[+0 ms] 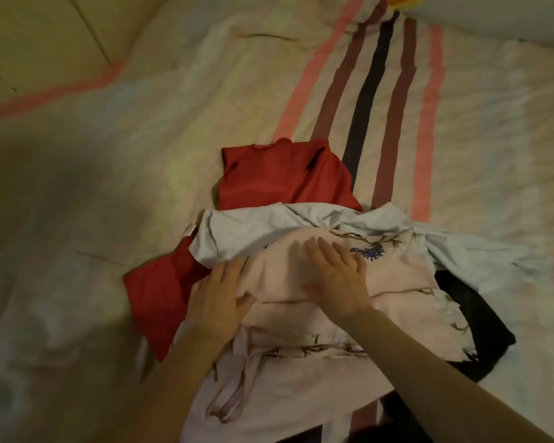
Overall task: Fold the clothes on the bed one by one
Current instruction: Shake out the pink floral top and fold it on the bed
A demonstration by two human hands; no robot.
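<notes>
- Landmark: the pink floral garment [301,318], topmost on the pile, lying on the striped bedsheet [397,91] directly in front of us.
- Left hand [216,302] rests flat on the garment's left edge, fingers straight and spread, gripping nothing.
- Right hand [336,276] lies palm-down on the garment's upper middle, fingers likewise extended, nothing pinched (both look to be smoothing or pressing).
- Beneath and beyond the garment: a pale blue garment [253,228]; beyond that and out to its left, a red garment [285,177]; a black garment [480,318] shows at its right.
- Our reading: the fold on the pink piece is being flattened, with the pieces under it not yet done.
- To do it well: sweep from the centre outward toward the edges, keep the left palm anchoring so the layers underneath don't drag, and tuck the loose ties [237,388] at the near edge before the next fold.
</notes>
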